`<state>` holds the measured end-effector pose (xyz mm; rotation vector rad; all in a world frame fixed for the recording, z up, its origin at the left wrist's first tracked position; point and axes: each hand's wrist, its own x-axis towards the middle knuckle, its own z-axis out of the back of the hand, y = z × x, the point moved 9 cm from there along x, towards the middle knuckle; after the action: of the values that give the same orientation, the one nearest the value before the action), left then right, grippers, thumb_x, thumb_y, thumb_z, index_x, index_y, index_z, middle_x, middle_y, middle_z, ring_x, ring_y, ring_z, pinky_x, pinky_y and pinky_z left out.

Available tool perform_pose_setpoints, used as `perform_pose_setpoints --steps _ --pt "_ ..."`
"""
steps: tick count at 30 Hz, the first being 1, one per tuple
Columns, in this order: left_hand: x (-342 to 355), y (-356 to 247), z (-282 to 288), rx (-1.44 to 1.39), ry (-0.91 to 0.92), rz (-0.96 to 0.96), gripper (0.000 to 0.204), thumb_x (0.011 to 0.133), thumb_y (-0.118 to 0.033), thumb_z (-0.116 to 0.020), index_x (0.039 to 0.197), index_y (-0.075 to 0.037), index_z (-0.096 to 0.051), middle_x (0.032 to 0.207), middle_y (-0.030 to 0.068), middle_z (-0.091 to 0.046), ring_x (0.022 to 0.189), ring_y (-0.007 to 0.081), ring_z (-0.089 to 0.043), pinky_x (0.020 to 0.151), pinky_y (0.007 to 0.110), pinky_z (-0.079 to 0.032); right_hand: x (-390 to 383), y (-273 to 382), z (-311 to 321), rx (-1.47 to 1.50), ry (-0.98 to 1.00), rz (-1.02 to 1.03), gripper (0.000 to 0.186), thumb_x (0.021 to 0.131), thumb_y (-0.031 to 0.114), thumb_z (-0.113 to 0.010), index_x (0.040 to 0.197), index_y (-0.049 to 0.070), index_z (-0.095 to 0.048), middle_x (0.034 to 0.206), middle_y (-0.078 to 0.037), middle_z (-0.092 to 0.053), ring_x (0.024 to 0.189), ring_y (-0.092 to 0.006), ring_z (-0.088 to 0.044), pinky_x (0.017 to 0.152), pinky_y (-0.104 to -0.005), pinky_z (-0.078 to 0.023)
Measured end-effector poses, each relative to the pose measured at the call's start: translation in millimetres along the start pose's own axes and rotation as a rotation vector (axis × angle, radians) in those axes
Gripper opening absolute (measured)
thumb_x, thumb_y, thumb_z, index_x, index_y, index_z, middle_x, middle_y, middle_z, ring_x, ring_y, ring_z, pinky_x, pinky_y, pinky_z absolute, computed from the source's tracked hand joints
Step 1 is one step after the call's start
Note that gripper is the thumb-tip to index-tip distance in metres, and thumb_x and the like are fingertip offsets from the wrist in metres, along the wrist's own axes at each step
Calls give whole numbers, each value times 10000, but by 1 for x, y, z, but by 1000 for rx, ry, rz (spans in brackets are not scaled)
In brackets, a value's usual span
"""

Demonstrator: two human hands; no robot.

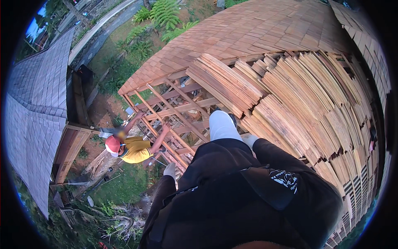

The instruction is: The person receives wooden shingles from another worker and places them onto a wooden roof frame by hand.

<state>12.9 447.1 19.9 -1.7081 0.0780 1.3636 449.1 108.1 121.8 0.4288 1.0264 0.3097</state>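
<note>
My left hand [169, 170], in a pale glove, is at the edge of the open roof frame, beside the wooden battens [168, 145]. A thin stick-like thing [156, 160] runs toward it; whether my fingers hold it I cannot make out. My right hand [249, 140], also in a pale glove, is next to my bent knee [224, 125], partly hidden by the leg and sleeve. Close to it are stacks of wooden shingles [286, 120] laid in rows on the slope. The fingers of both hands are too small or covered to read.
A co-worker in a yellow shirt [137, 150] and red-and-white cap stands below on the left, both arms raised to the battens. Gaps between the battens show the ground below. Finished shingle roofing [269, 29] lies ahead. Another grey-shingled roof [39, 83] stands at left.
</note>
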Motion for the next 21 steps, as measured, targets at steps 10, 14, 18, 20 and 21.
perform_pose_setpoints --steps 10,14,18,20,21 --pt "10 33 34 108 44 15 404 966 -423 -628 1258 -148 -580 1123 115 -627 954 291 -637 777 457 -497 -20 -15 -9 -422 47 118 605 973 569 -552 1230 54 -738 1305 -232 -687 1242 -385 -632 1066 -414 -468" --pt "4 46 32 91 -21 47 445 967 -420 -633 1312 -145 -577 1121 112 -629 980 292 -633 778 466 -502 -29 6 -14 -471 134 67 465 1010 425 -493 1305 148 -722 1310 -196 -691 1302 -353 -608 1115 -401 -452" --pt "-10 42 27 88 -74 38 450 971 -411 -629 1328 -142 -577 1106 102 -631 954 279 -641 769 456 -505 -25 33 -16 -423 100 193 540 1000 492 -573 1251 38 -723 1217 -225 -729 1193 -356 -665 1038 -383 -488" --pt "-21 39 28 79 -87 31 439 972 -406 -626 1320 -142 -583 1091 93 -633 931 265 -646 760 446 -504 -15 35 -22 -398 66 205 527 1001 472 -589 1238 22 -725 1186 -220 -741 1156 -349 -682 1017 -377 -498" --pt "-27 39 23 1 -94 97 430 977 -401 -618 1318 -141 -590 1087 85 -637 925 259 -649 760 440 -505 -9 28 -24 -366 50 194 521 1001 463 -596 1231 14 -725 1175 -218 -745 1138 -344 -690 1006 -376 -502"
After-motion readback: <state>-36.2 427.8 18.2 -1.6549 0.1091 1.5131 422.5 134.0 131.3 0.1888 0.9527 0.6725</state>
